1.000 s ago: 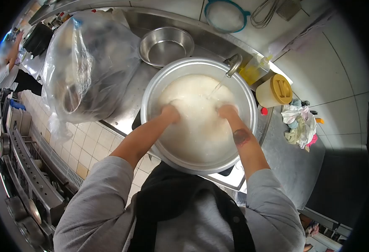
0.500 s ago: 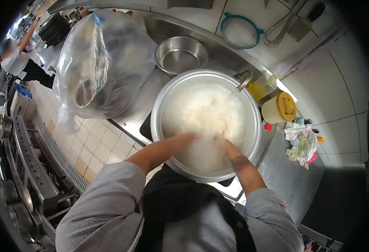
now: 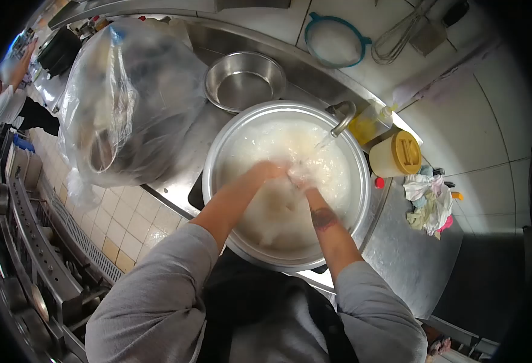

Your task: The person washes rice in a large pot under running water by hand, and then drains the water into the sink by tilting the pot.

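A large round metal pot (image 3: 212, 158) holds cloudy white water (image 3: 278, 227), with pale matter under the surface that I cannot make out. My left hand (image 3: 270, 170) and my right hand (image 3: 301, 176) are close together near the middle of the pot, partly in the water. Their fingers are hidden by the murky liquid, so what they hold, if anything, does not show. From the metal faucet (image 3: 343, 115) at the pot's upper right rim, a thin stream of water runs down into the pot.
Behind the pot stands a steel bowl (image 3: 244, 81). A big clear plastic bag (image 3: 139, 103) fills the left counter. On the right are a yellow-lidded container (image 3: 396, 154), a bottle of yellow liquid (image 3: 370, 124) and crumpled cloths (image 3: 429, 202). Far left, a person (image 3: 12, 106) stands.
My hands have moved from apart at the pot's sides, down to its near part, and now up to the middle, close together. The view has shifted slightly.
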Tool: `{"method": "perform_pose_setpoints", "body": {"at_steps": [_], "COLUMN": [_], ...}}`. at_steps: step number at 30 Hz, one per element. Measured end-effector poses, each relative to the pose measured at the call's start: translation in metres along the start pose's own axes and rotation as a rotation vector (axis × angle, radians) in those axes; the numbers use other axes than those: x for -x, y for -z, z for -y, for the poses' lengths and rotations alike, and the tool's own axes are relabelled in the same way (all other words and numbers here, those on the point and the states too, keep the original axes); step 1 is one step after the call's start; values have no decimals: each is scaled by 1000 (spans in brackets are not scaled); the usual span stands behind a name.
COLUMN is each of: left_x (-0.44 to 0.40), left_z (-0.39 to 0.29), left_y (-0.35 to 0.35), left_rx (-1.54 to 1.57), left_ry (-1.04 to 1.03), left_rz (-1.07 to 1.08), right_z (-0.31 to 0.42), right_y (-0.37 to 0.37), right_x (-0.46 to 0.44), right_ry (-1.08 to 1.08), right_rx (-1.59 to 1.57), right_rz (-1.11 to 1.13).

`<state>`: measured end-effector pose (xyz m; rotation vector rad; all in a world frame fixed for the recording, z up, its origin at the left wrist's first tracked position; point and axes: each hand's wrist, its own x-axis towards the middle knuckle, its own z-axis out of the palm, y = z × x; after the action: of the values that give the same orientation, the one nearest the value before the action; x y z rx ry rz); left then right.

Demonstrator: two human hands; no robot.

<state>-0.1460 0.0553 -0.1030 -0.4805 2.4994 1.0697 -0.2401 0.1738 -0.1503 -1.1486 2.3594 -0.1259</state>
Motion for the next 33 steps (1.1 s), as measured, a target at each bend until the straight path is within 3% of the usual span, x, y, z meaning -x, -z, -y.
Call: {"method": "perform_pose_setpoints", "body": {"at_steps": [4, 7, 11, 16, 21, 27, 30, 33], "left_x": [-6, 37, 69, 99, 86, 88, 78, 69], "left_z": [29, 18, 16, -7, 20, 13, -4, -31], "left_y": [11, 10, 10, 5, -30, -54, -62, -57], "left_rx": [-204, -501, -620, -647, -36, 276, 96, -293], "left_ry": [-37, 128, 225, 142, -28, -99, -148, -147], "left_rz": [36, -182, 36, 276, 309, 278, 210, 123], "right_z": [-11, -26, -36, -42, -44, -24, 5, 47], "right_y": [26, 35, 39, 43, 26, -9, -19, -12], "right_x": [3, 34, 66, 96, 128, 129, 134, 150], "right_ry": [-67, -82, -116, -298, -270, -70, 163, 465], "right_rx": [86, 261, 396, 309, -16, -199, -59, 282], "right_rz": [-76, -161, -222, 313, 557, 683, 690, 568]}}
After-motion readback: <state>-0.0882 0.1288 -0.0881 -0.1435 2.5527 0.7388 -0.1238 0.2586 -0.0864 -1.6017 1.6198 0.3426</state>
